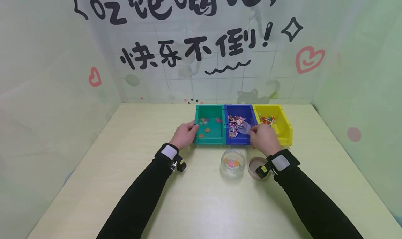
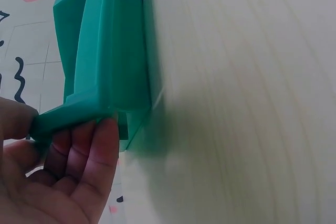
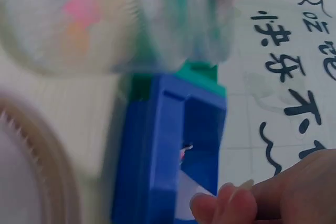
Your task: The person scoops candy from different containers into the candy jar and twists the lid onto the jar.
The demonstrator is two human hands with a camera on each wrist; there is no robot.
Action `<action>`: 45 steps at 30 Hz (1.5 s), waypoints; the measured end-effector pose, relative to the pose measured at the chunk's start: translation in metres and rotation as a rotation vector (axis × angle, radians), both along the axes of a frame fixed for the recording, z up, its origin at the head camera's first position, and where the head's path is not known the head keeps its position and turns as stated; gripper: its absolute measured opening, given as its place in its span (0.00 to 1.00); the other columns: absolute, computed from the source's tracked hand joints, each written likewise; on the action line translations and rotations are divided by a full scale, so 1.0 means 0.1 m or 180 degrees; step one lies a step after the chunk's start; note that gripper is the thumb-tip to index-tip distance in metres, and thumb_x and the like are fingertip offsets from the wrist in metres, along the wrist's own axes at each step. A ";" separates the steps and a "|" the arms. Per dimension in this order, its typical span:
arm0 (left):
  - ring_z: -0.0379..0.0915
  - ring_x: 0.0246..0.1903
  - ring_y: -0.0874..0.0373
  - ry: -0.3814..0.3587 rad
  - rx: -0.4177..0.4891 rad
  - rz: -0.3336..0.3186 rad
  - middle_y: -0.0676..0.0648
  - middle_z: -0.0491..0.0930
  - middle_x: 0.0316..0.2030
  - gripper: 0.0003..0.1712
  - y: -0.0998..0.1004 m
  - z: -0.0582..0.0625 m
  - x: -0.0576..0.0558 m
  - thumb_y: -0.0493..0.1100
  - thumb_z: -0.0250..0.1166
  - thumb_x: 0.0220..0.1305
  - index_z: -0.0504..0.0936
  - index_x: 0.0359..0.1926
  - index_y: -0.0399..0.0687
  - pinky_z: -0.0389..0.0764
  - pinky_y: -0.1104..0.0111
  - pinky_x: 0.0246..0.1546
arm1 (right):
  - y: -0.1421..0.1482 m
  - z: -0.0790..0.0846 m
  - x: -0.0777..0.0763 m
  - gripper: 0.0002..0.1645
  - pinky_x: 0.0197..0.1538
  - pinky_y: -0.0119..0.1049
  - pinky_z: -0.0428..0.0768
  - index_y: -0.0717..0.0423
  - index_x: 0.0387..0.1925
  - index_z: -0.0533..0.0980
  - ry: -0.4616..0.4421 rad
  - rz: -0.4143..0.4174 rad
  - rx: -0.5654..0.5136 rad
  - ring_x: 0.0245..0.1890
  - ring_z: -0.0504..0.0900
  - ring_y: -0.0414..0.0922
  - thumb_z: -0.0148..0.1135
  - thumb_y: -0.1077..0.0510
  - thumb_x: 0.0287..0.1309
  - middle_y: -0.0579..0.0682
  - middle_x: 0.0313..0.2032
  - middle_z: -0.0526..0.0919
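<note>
My left hand (image 1: 184, 135) pinches the side of the green bin (image 1: 216, 137), maybe so it stays still. My right hand (image 1: 265, 138) pinches a clear scoop (image 1: 243, 128) in the blue bin (image 1: 241, 141), by bright little bits (image 1: 233, 125). The open jar (image 1: 232, 167) sits near, maybe for easy reach.

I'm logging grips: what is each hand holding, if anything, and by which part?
The left hand grips the green bin by its outer left side; the right hand pinches a translucent scoop-like piece by its near end.
</note>
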State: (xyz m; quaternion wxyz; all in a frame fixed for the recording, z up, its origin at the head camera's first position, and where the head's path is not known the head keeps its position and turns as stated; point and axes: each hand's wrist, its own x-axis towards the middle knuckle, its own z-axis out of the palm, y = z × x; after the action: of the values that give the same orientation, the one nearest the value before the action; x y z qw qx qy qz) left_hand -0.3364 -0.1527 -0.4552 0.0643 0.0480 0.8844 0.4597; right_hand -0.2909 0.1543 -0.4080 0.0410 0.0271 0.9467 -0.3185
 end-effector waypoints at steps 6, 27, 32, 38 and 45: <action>0.61 0.22 0.56 0.0033 -0.0092 -0.0034 0.50 0.62 0.21 0.32 -0.01 0.00 0.01 0.53 0.51 0.89 0.64 0.84 0.46 0.62 0.67 0.25 | 0.01 -0.15 -0.06 0.20 0.60 0.53 0.89 0.69 0.61 0.84 0.0446 0.0322 0.0582 0.48 0.88 0.59 0.60 0.58 0.82 0.66 0.54 0.90; 0.63 0.20 0.57 0.0004 -0.0037 -0.0011 0.51 0.67 0.21 0.29 0.00 0.07 0.03 0.53 0.49 0.89 0.71 0.82 0.49 0.62 0.67 0.23 | 0.05 -0.03 -0.16 0.18 0.70 0.60 0.82 0.69 0.60 0.85 0.0645 0.0527 0.0792 0.59 0.87 0.64 0.61 0.64 0.77 0.67 0.57 0.90; 0.62 0.19 0.57 -0.0007 -0.0065 0.0011 0.52 0.66 0.20 0.29 -0.01 0.06 0.05 0.53 0.50 0.89 0.72 0.82 0.49 0.61 0.68 0.22 | -0.07 -0.17 -0.21 0.22 0.69 0.57 0.84 0.70 0.65 0.81 0.0278 0.0607 0.0697 0.54 0.87 0.61 0.61 0.59 0.81 0.68 0.59 0.88; 0.63 0.21 0.57 -0.0012 -0.0040 -0.0020 0.51 0.67 0.22 0.29 0.01 0.06 0.06 0.53 0.49 0.89 0.71 0.82 0.50 0.62 0.67 0.24 | -0.14 -0.18 -0.25 0.21 0.57 0.50 0.86 0.70 0.60 0.83 0.0022 0.0301 0.0535 0.44 0.84 0.58 0.60 0.55 0.82 0.64 0.47 0.88; 0.64 0.21 0.56 -0.0033 -0.0065 0.0023 0.50 0.69 0.23 0.29 0.02 0.06 0.03 0.53 0.49 0.89 0.72 0.82 0.53 0.63 0.67 0.23 | -0.13 -0.08 -0.24 0.18 0.56 0.51 0.85 0.69 0.55 0.84 -0.0129 0.0406 0.0810 0.43 0.84 0.57 0.62 0.57 0.78 0.62 0.44 0.88</action>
State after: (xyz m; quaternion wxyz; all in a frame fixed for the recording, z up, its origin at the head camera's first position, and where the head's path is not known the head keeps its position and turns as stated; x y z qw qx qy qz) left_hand -0.3335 -0.1506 -0.4489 0.0676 0.0417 0.8889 0.4511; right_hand -0.3146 0.1415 -0.4155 0.0765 -0.0218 0.9782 -0.1920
